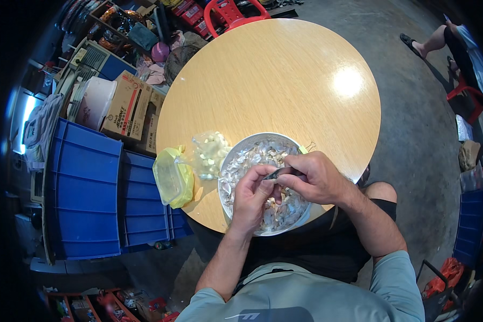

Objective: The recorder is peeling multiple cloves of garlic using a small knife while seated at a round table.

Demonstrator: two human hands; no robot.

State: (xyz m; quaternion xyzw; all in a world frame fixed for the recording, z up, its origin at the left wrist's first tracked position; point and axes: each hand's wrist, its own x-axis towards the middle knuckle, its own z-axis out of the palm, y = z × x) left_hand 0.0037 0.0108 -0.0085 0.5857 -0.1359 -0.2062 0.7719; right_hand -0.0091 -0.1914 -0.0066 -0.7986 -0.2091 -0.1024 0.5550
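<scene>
Over a white round bowl (220, 177) full of pale, flaky, translucent pieces (279, 217), my left hand (252, 196) is closed with thumb and fingertips pinched on a small dark object (276, 174). My right hand (314, 177) grips the same dark object from the right, its thumb against it; whether this is a tool is unclear. Left of the bowl lie a clear bag of small whitish pieces (212, 158) and a clear tub (168, 177) in a yellow plastic bag (185, 190). A binder clip (308, 147) sits at the bowl's right edge.
The round wooden table (273, 75) has a red chair (233, 13) behind it. Blue crates (86, 188), cardboard boxes (126, 107) and clutter crowd the left. At right, a seated person's leg (434, 43) shows, with more crates (469, 225) below.
</scene>
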